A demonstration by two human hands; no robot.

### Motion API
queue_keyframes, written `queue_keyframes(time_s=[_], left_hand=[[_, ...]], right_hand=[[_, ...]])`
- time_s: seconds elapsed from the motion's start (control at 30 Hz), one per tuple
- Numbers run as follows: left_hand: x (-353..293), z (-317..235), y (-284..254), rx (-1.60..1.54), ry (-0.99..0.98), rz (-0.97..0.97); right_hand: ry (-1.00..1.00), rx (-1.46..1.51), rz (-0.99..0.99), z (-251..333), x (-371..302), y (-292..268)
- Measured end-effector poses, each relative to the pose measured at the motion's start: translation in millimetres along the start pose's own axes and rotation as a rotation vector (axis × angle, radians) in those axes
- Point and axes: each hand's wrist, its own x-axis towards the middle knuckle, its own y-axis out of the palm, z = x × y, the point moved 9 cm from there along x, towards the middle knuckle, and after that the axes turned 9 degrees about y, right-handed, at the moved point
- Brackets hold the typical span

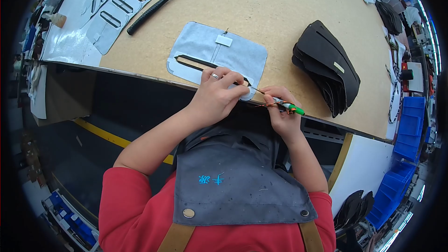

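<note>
A light grey-blue panel (238,50) with rounded corners lies at the table's near edge. It has a long slot rimmed in black and a small pale tag. My left hand (218,92), with a ring on one finger, bends its fingers down onto the panel's near edge, by the right end of the slot. Between the fingers and thumb of my right hand (285,114) is a white and green pen-shaped tool (295,109). Its thin dark tip points left to the slot's end, close to my left fingertips. An orange and black cord hangs about the tool.
A black-handled hammer (163,5) lies beyond the panel, beside grey slotted pieces (122,10) at the left. On the right stands a fanned stack of black pieces (329,63). Blue bins (409,126) line the far right, next to a white board (363,163).
</note>
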Motion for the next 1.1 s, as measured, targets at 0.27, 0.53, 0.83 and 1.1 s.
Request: queue_keyframes(time_s=[0.27, 0.53, 0.83, 1.1], left_hand=[[-3.1, 1.6, -2.5, -0.025, -0.026, -0.119], [-2.5, -2.3, -0.5, 0.021, 0.043, -0.090], [-1.9, -3.2, 1.3, 0.063, 0.023, -0.037], [-1.0, -1.8, 1.7, 0.050, 0.021, -0.054]], right_hand=[[0.267, 0.246, -0.031, -12.9, 0.1, -0.5], [-0.128, -0.200, -0.001, 25.2, 6.8, 12.1], [-0.036, -0.351, -0.057, 22.1, 25.0, -19.3], [-0.113, -0.179, 0.015, 28.5, 14.1, 8.5]])
